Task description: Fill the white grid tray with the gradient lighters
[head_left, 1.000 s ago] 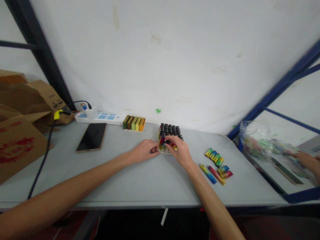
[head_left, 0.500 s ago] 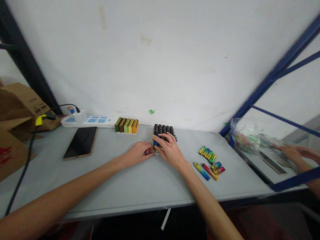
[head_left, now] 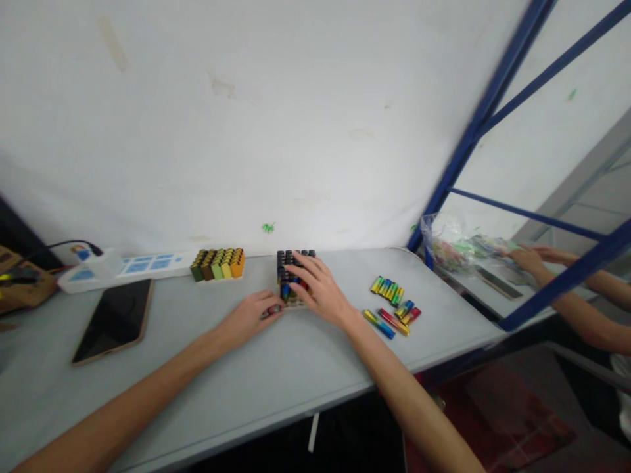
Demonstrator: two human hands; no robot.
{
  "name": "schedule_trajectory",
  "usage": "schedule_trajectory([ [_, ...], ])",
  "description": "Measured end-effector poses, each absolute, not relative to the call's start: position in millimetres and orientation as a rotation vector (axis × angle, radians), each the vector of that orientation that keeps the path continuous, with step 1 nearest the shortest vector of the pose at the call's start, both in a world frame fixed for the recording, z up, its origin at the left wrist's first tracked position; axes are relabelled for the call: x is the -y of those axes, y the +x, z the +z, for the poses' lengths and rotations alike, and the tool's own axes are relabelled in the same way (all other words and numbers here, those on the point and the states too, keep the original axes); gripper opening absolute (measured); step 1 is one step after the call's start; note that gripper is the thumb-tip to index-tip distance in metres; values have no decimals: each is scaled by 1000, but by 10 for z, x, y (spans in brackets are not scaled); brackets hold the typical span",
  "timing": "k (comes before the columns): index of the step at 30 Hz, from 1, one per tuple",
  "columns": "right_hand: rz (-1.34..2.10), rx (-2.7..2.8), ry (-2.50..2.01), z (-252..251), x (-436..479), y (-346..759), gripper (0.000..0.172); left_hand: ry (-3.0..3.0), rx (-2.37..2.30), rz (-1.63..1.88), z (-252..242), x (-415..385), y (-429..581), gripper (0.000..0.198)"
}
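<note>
A block of upright lighters with black tops (head_left: 290, 263) stands on the grey table (head_left: 276, 368), near the wall. My right hand (head_left: 318, 292) lies over its front right side, fingers spread across the black tops. My left hand (head_left: 249, 317) rests on the table against the block's front left corner, fingers curled round a small red lighter. Loose rainbow-coloured lighters (head_left: 392, 305) lie to the right of my right hand. A row of green, yellow and orange lighters (head_left: 217, 263) stands to the left by the wall.
A phone (head_left: 115, 319) lies face up at the left, with a white power strip (head_left: 123, 268) behind it. A blue frame (head_left: 473, 131) borders the table at the right. Beyond it another person's hands (head_left: 530, 257) work beside a plastic bag (head_left: 448, 246).
The view has swung right and tilted; the cardboard boxes have left the picture. My right hand has spread flatter over the lighter block. My left hand stays at the corner.
</note>
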State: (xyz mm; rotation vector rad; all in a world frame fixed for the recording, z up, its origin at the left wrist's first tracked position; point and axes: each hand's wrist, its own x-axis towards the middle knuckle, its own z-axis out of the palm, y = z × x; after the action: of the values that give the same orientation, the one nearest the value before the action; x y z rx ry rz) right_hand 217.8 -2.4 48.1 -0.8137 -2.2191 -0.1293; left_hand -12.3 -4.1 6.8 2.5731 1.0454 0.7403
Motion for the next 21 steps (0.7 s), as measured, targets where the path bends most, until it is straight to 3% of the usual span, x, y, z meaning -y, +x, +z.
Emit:
schedule_trajectory([
  [6,-251,1776,-1235,485,-224,3044,32,2575,-1046,739,-1,3,-122,27],
  [10,-295,1803,-1726,177,-135,3844,48,2573,-1063,730,7,13,-100,27],
  [13,-111,1877,-2033,-70,52,4218,60,2556,-1068,724,30,25,-83,25],
  [21,49,2077,-1839,-62,-8,4214,62,2535,-1088,702,55,28,-72,23],
])
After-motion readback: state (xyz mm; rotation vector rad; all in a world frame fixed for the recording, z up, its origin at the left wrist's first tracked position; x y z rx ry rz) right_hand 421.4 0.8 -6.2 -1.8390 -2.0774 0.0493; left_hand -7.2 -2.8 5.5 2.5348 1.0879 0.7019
